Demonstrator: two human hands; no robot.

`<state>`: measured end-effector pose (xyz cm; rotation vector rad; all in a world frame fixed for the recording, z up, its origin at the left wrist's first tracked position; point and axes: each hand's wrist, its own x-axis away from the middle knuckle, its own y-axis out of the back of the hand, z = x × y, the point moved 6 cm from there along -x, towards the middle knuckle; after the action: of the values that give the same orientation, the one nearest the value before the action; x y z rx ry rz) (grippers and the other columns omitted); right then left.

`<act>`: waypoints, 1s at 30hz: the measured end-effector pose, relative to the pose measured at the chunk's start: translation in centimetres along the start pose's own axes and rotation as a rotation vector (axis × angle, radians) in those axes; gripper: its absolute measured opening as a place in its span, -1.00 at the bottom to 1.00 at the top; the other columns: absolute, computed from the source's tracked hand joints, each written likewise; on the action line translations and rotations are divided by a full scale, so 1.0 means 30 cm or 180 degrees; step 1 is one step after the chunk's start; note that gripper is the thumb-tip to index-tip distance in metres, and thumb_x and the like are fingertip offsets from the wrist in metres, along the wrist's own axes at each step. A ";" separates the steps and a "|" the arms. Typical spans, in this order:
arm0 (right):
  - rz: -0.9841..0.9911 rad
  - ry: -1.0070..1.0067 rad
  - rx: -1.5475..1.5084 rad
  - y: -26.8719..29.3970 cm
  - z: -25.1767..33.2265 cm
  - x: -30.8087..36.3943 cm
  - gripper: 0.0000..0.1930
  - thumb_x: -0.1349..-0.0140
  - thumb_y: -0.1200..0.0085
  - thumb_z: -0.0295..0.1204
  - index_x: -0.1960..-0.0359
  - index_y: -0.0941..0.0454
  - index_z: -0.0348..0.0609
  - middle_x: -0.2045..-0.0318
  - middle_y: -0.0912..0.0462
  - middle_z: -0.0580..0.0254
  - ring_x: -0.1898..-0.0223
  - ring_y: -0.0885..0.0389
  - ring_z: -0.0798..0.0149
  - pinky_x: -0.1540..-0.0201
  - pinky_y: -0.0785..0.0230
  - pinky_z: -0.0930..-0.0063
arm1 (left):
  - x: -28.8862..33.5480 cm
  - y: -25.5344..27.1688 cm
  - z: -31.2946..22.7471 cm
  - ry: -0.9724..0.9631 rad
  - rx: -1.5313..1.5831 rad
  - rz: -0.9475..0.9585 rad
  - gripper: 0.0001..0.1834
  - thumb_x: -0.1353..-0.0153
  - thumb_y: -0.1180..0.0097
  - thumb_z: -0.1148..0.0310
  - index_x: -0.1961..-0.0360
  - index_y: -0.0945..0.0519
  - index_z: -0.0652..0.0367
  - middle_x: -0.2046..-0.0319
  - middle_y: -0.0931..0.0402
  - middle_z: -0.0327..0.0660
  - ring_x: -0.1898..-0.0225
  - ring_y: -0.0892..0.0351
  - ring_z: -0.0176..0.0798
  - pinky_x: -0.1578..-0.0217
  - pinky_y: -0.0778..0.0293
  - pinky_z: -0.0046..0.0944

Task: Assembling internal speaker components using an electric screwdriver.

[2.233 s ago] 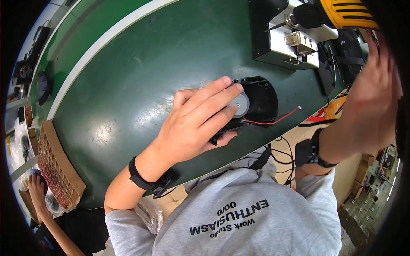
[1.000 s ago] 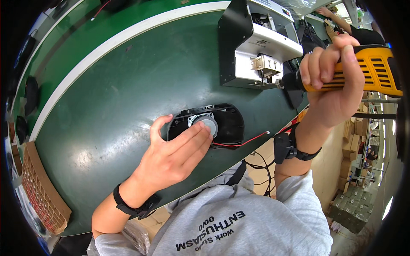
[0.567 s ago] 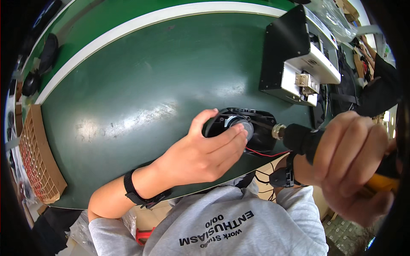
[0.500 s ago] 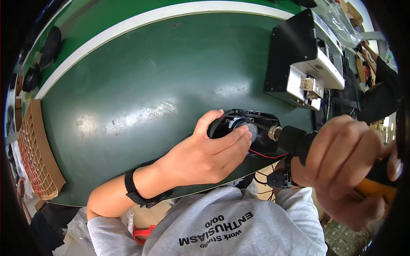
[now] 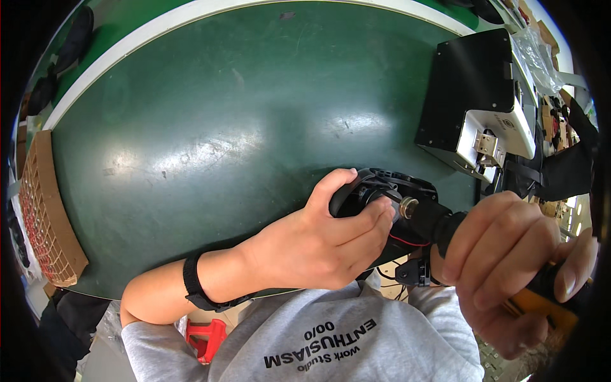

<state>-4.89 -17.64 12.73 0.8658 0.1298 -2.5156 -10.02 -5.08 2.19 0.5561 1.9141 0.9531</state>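
Observation:
Low on the right of the table lies a black plastic housing point(image 5: 417, 186), open side up, with a thin red wire point(image 5: 408, 242) along its near side. My left hand point(image 5: 328, 239) grips its left end, thumb at the far rim and fingers reaching inside. The fingertips cover part of a round piece there. Gripped in my right hand point(image 5: 509, 254) is a black-and-yellow power screwdriver point(image 5: 435, 223), tilted, with its metal nose over the housing, close to my left fingertips. Whether the bit touches a screw cannot be made out.
A black-and-silver boxy machine point(image 5: 468, 89) with a small metal bracket stands at the back right. At the left edge sits a cardboard tray with a divider grid point(image 5: 54, 210). A red object point(image 5: 205, 339) shows below the table's near edge.
The whole view has shifted. Against the housing, the screwdriver's nose has moved left, nearer my left fingertips. Both hands keep their grips.

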 end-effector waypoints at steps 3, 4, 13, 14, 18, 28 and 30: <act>0.0022 0.0003 -0.0038 -0.002 -0.009 0.001 -0.56 -0.32 -0.20 -0.24 -0.10 -0.31 -0.13 0.59 -0.51 0.34 0.66 -0.48 0.47 0.67 -0.45 0.65 | -0.001 0.006 0.001 -0.0067 0.0034 -0.0190 -0.70 -0.08 -0.15 0.34 0.20 -0.71 0.28 0.15 -0.60 -0.17 -0.02 -0.57 -0.30 -0.11 -0.46 0.25; 0.0017 0.0009 -0.0074 -0.001 -0.012 0.002 -0.55 -0.32 -0.20 -0.24 -0.10 -0.31 -0.14 0.59 -0.52 0.33 0.66 -0.48 0.47 0.66 -0.44 0.64 | -0.003 0.006 0.001 -0.0065 0.0036 -0.0197 -0.70 -0.09 -0.15 0.33 0.20 -0.71 0.28 0.15 -0.60 -0.18 -0.02 -0.57 -0.30 -0.12 -0.45 0.25; -0.0133 0.0094 -0.0013 -0.027 -0.031 0.007 -0.57 -0.36 -0.17 -0.23 -0.10 -0.29 -0.16 0.59 -0.52 0.33 0.67 -0.46 0.46 0.68 -0.42 0.62 | 0.005 0.003 -0.003 -0.0027 0.0057 -0.0192 -0.69 -0.10 -0.14 0.32 0.20 -0.72 0.27 0.15 -0.61 -0.18 -0.04 -0.58 -0.29 -0.15 -0.43 0.27; -0.0129 0.0097 -0.0016 -0.027 -0.030 0.007 -0.57 -0.36 -0.17 -0.23 -0.10 -0.29 -0.16 0.59 -0.52 0.33 0.67 -0.46 0.46 0.68 -0.42 0.62 | 0.005 0.004 -0.003 -0.0028 0.0025 -0.0191 -0.69 -0.10 -0.14 0.32 0.20 -0.72 0.27 0.15 -0.61 -0.18 -0.05 -0.58 -0.29 -0.14 -0.43 0.27; -0.0067 -0.0025 0.0009 -0.032 -0.028 0.003 -0.59 -0.38 -0.16 -0.24 -0.08 -0.28 -0.14 0.61 -0.51 0.33 0.68 -0.45 0.44 0.68 -0.42 0.61 | 0.000 0.008 -0.003 -0.0053 0.0078 -0.0147 -0.69 -0.10 -0.14 0.32 0.20 -0.72 0.28 0.14 -0.62 -0.17 -0.06 -0.58 -0.27 -0.15 -0.46 0.31; -0.0159 -0.0289 0.0036 -0.041 -0.050 -0.002 -0.64 -0.37 -0.20 -0.26 0.07 -0.25 -0.08 0.62 -0.51 0.33 0.71 -0.47 0.42 0.68 -0.40 0.58 | -0.012 0.017 0.011 -0.0116 0.0266 0.0143 -0.69 -0.08 -0.16 0.33 0.20 -0.71 0.29 0.12 -0.61 -0.13 -0.09 -0.57 -0.23 -0.19 -0.47 0.38; -0.0137 -0.0358 -0.0006 -0.036 -0.057 0.000 -0.64 -0.37 -0.21 -0.26 0.07 -0.25 -0.07 0.63 -0.51 0.34 0.71 -0.47 0.41 0.68 -0.40 0.57 | -0.008 0.020 0.014 -0.0114 0.0316 0.0182 -0.69 -0.07 -0.17 0.34 0.19 -0.71 0.29 0.12 -0.61 -0.13 -0.09 -0.57 -0.22 -0.19 -0.47 0.39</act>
<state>-4.44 -16.27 11.30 0.7259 0.1153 -2.5970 -9.53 -4.71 2.65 0.6849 1.9299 0.8820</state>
